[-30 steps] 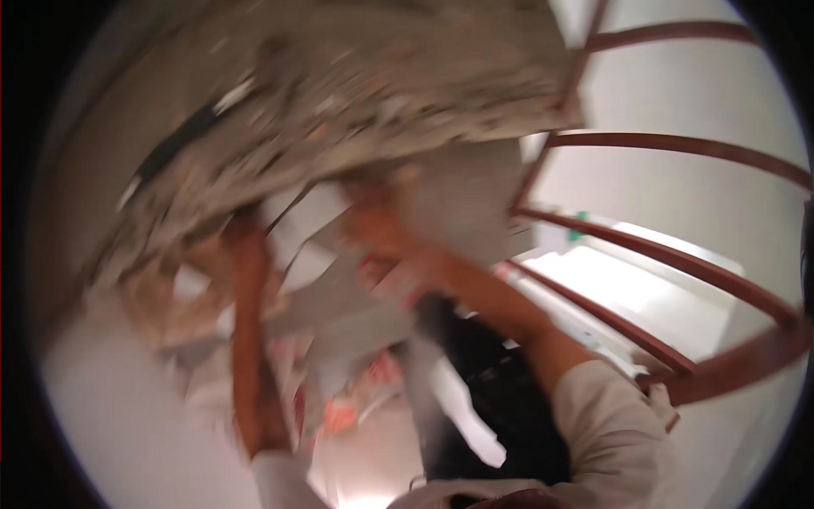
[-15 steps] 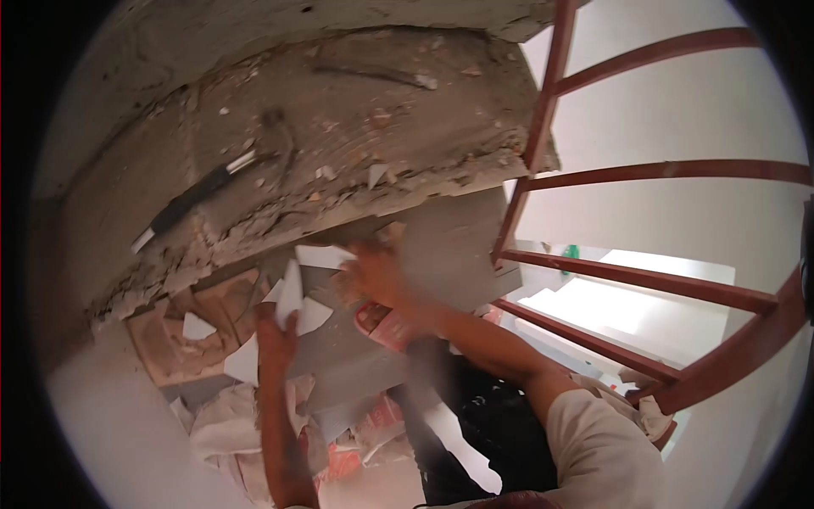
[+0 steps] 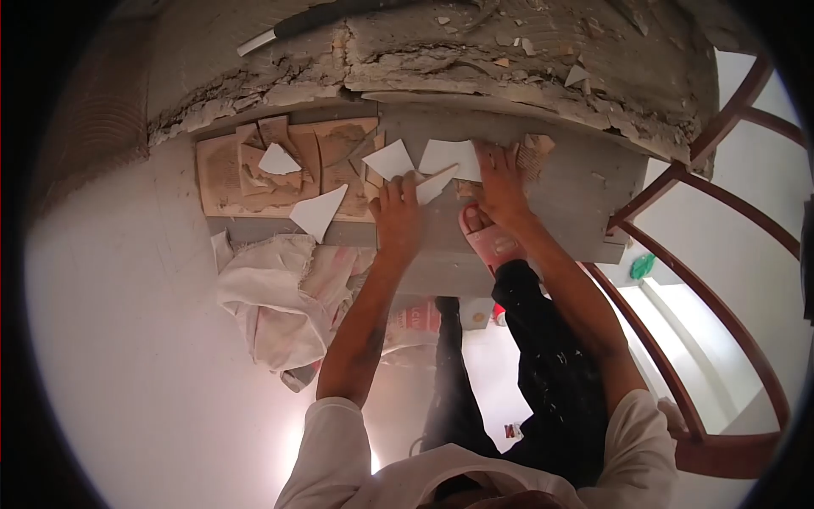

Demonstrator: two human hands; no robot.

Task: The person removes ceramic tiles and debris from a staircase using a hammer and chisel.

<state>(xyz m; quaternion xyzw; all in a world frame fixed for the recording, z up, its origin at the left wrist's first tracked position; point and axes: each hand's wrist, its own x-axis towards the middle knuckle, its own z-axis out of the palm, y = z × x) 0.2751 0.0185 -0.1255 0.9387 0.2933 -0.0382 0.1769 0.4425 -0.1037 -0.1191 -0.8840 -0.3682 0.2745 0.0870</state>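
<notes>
Left hand (image 3: 397, 216) is closed round a pointed white shard (image 3: 439, 181), fingertips curled over its edge, at the middle of the grey step (image 3: 585, 187). Right hand (image 3: 500, 180) lies open, fingers spread flat against the step, touching a larger white shard (image 3: 448, 155) just beside it. Hazards, as judged: broken edges against bare skin could cut if either piece slips; the sandalled foot (image 3: 490, 242) stands just beside both hands, exposed to a dropped fragment; crumbling mortar (image 3: 475, 72) on the tread above could shed onto the hands; the crumpled sack (image 3: 280, 297) below and the open railing (image 3: 678, 331) make poor footing for a bent-over posture.
</notes>
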